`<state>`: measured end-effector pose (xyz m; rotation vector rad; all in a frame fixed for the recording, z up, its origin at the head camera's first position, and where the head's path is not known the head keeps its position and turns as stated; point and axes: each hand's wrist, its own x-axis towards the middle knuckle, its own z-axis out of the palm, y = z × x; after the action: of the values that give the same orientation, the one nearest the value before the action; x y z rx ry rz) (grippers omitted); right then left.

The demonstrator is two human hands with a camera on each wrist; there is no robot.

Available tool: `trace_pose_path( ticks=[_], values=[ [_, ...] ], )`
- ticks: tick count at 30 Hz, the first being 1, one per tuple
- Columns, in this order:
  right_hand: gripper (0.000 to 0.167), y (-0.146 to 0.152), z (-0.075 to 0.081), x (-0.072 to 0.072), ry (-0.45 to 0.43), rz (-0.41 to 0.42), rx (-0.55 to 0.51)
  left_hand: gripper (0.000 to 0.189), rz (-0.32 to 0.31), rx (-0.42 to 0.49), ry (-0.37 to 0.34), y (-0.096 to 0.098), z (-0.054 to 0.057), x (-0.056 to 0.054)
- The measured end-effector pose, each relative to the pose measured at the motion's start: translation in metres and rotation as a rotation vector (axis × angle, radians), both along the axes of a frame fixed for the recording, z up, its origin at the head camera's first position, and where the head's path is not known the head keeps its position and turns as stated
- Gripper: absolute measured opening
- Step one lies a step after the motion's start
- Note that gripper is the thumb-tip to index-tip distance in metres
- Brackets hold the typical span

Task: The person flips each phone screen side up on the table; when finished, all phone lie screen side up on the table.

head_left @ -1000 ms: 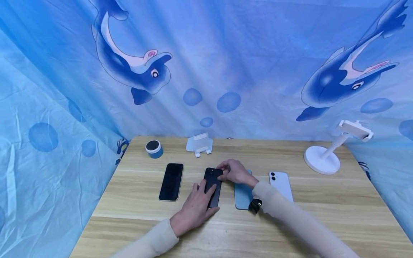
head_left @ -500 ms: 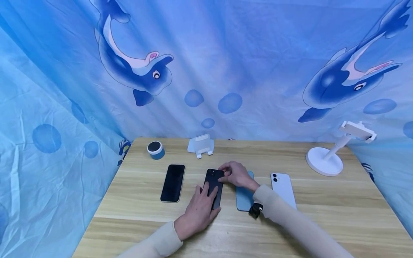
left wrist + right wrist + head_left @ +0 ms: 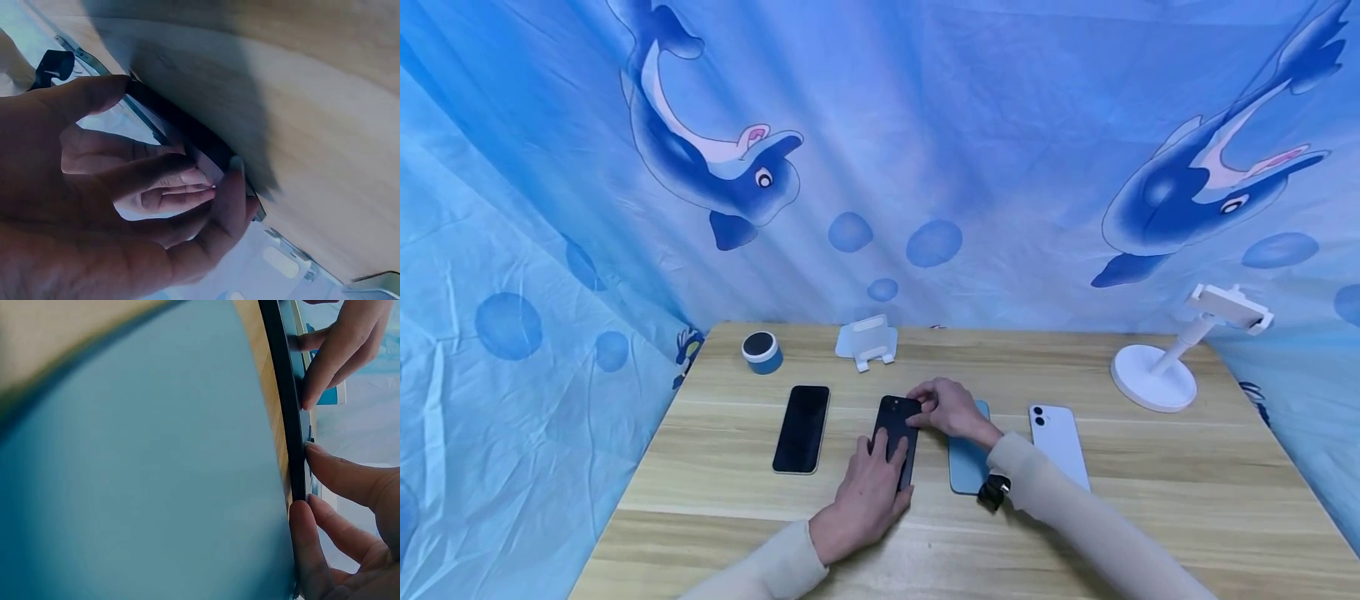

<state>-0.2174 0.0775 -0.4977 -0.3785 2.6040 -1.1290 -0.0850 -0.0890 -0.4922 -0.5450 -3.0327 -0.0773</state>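
Note:
A black phone (image 3: 897, 423) lies back up on the table, its camera lenses at the far end. My left hand (image 3: 867, 493) grips it from the left: two fingers lie over the back and the thumb touches the near right corner. At the far right corner my right hand (image 3: 950, 408) pinches the phone with thumb and fingertips. The right wrist view shows that thumb (image 3: 340, 472) on the back, by the black edge (image 3: 289, 394). Beneath the right wrist is a light blue phone (image 3: 967, 468), partly hidden. In the left wrist view the dark phone edge (image 3: 181, 122) spans thumb and fingers.
A second black phone (image 3: 802, 429) lies screen up on the left. A white phone (image 3: 1062, 442) rests to the right, partly covered by the sleeve. Along the back stand a blue-white round jar (image 3: 762, 353), a small white phone stand (image 3: 871, 340) and a taller white stand (image 3: 1153, 377).
My left hand has shifted slightly right and nearer along the black phone. The right hand keeps its pinch at the corner. The head view has tilted a little.

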Motion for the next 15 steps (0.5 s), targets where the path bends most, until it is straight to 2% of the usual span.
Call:
trace_pose_path(
  ticks=[9, 15],
  values=[
    [0.039, 0.0026, 0.0015, -0.0016, -0.035, 0.021, -0.012, 0.065, 0.016, 0.021, 0.047, 0.0036, -0.0023, 0.0007],
    [0.038, 0.0032, 0.0022, -0.0018, -0.046, 0.028, -0.027, 0.065, 0.011, 0.040, 0.033, 0.0016, -0.0033, -0.0002]
  ],
)
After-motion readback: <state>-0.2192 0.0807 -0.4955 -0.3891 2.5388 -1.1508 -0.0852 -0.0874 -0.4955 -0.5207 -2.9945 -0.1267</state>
